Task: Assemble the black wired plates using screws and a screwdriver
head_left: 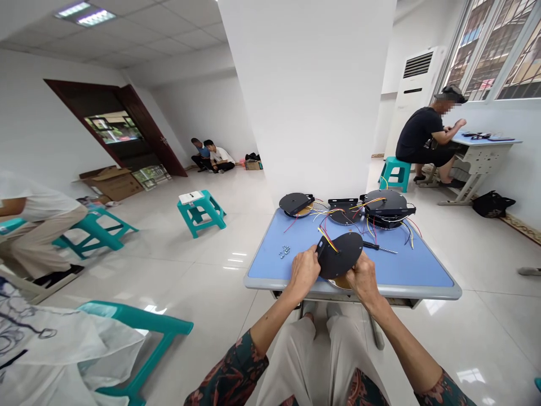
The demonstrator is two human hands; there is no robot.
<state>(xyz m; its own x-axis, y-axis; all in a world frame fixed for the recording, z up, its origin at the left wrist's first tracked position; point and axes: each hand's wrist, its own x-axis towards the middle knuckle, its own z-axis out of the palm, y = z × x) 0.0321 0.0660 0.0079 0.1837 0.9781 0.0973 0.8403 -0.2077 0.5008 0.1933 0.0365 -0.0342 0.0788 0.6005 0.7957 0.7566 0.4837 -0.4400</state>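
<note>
Facing a broad white pillar (308, 96) across a pale blue rectangular desk (264, 265) with a rounded grey rim. Well beyond the desk's far right corner, seeing a person in a dark short-sleeved top (420, 132), seated at a second desk. On the floor past the left edge, noting a four-legged teal plastic stool (203, 211) with a white sheet on its seat.

Near the desk's far right corner, finding a stack of black round discs (386, 202) with a black bracket and loose coloured wires. Near the far left corner, seeing a black disc with a brass-coloured underside (296, 201); between these two, by the far edge, another black disc with an upright bracket (344, 214).

Holding, over the middle of the near edge, a tilted black round plate (341, 256) with a slotted black bracket along its left side. Gripping it at the bracket with the bare left hand (304, 273), and at its lower right rim with the bare right hand (364, 279), with fingertips partly hidden.

Just right of the plate, seeing a slim black-handled screwdriver (372, 246) with its metal shaft toward the right edge. Rising from the plate's face, red, yellow and white wires (328, 239). Toward the left edge, noting a loose scatter of small silvery fasteners (284, 251).
</note>
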